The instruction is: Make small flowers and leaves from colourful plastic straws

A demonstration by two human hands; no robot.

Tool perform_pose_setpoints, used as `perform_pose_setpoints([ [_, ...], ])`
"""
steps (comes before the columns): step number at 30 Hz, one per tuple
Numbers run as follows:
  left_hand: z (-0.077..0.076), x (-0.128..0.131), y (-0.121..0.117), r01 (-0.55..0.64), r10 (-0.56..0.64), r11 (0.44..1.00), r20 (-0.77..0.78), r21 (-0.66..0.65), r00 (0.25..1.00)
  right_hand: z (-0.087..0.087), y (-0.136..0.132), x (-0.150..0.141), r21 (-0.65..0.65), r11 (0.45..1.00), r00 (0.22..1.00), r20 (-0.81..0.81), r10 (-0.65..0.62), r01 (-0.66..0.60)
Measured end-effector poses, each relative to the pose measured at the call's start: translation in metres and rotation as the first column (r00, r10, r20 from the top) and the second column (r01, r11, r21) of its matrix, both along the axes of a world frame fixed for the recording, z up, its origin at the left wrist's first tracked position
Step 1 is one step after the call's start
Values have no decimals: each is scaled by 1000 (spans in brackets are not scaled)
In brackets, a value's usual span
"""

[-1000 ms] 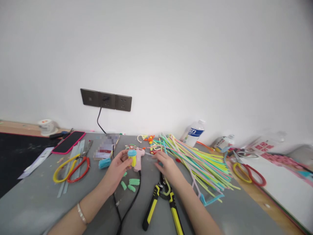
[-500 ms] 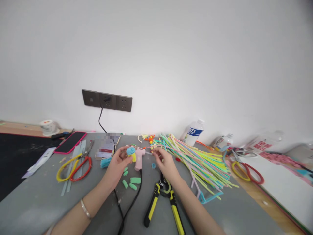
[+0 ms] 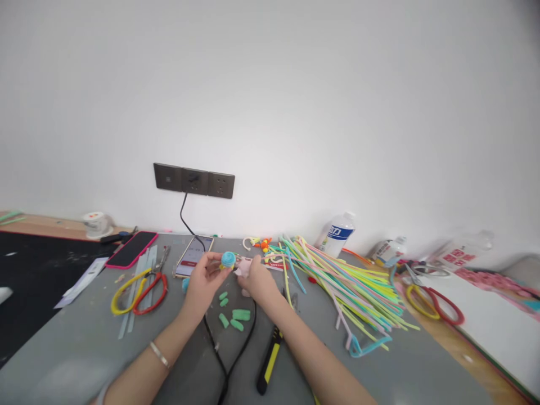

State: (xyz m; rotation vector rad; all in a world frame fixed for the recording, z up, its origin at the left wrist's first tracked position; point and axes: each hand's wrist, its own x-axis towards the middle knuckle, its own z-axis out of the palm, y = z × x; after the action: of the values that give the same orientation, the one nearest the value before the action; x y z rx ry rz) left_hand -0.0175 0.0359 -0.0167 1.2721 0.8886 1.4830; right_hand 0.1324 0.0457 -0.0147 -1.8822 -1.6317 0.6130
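Between the fingertips of my left hand (image 3: 206,281) is a small piece with a coiled blue top and yellow below, a pipe-cleaner figure (image 3: 228,259). Its lower part is partly behind my fingers. My right hand (image 3: 258,283) is closed around the pink hot glue gun (image 3: 243,266), just right of the figure; the hand covers much of its handle. Short green pipe-cleaner pieces (image 3: 241,315) lie on the grey table below. Under my right forearm are yellow-and-black pliers (image 3: 270,360), mostly hidden.
A bundle of pastel pipe cleaners (image 3: 358,281) spreads to the right. Red-and-yellow scissors (image 3: 145,292) lie at left on glue sticks, another pair of scissors (image 3: 434,304) at far right. Phones (image 3: 132,250), bottles (image 3: 336,234) and a black cord (image 3: 215,349) are around.
My right hand has moved left from beside the glue gun's nozzle and closed on the gun. My left hand keeps hold of the blue-and-yellow figure. The view has shifted slightly.
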Motion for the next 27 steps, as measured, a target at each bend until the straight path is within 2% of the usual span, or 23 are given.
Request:
perform_pose_setpoints([
  [3, 1, 2, -3, 4, -4, 1000, 31, 1, 1000, -3, -1, 15, 104, 994, 978, -211, -6, 29],
  [5, 2, 3, -6, 10, -10, 1000, 47, -7, 999, -2, -3, 23, 164, 984, 932, -362, -6, 69],
  [8, 2, 3, -9, 1, -1, 1000, 56, 5, 998, 2, -6, 31, 195, 973, 825, -565, 10, 121],
  [12, 3, 2, -9, -34, 34, 999, 15, 9, 999, 7, -19, 36, 146, 986, 658, -751, 57, 81],
  [15, 2, 2, -7, -11, 10, 999, -31, -33, 999, 6, -31, 38, 111, 992, 548, -834, 63, 54],
  [19, -3, 4, -3, 85, -89, 995, -101, -47, 991, 5, -43, 47, 88, 996, 362, -928, 87, -14],
  [24, -7, 5, -3, 92, -85, 995, -204, 23, 975, 17, -53, 59, 146, 958, 222, -954, 202, -247],
  [27, -9, 3, -2, 73, -70, 997, -231, 3, 970, 20, -57, 61, 163, 939, 169, -960, 221, -302],
])
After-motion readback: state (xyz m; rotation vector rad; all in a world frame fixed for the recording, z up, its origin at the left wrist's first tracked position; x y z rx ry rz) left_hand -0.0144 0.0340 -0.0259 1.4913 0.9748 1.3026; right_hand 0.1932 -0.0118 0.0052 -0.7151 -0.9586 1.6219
